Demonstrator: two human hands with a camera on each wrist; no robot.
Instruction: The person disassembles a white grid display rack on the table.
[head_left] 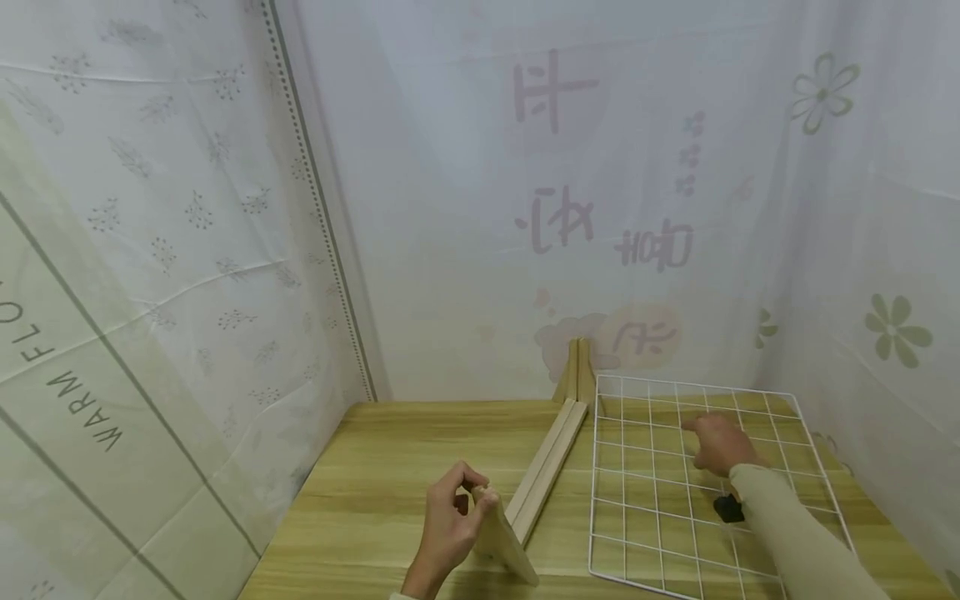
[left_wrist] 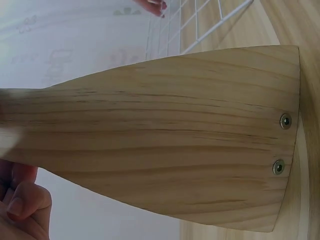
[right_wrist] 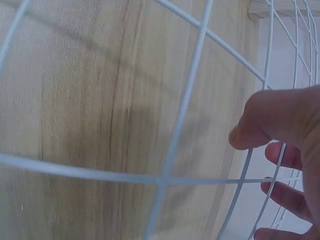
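Note:
My left hand (head_left: 448,515) grips the narrow top of an upright, paddle-shaped wooden end piece (head_left: 501,540). In the left wrist view, two metal screws (left_wrist: 282,145) sit near its wide lower edge, and the left fingers curl beside the narrow end. Two parallel wooden rails (head_left: 548,471) run from this piece to a matching far end piece (head_left: 576,372). On the right, my right hand (head_left: 723,443) holds a white wire grid panel (head_left: 652,477). In the right wrist view, the thumb lies before the wires while other fingers show behind them.
The wood-grain table (head_left: 360,492) extends under the frame and grid. Printed fabric curtains (head_left: 442,208) hang along the back and both sides. A small black object (head_left: 728,507) sits at the right wrist.

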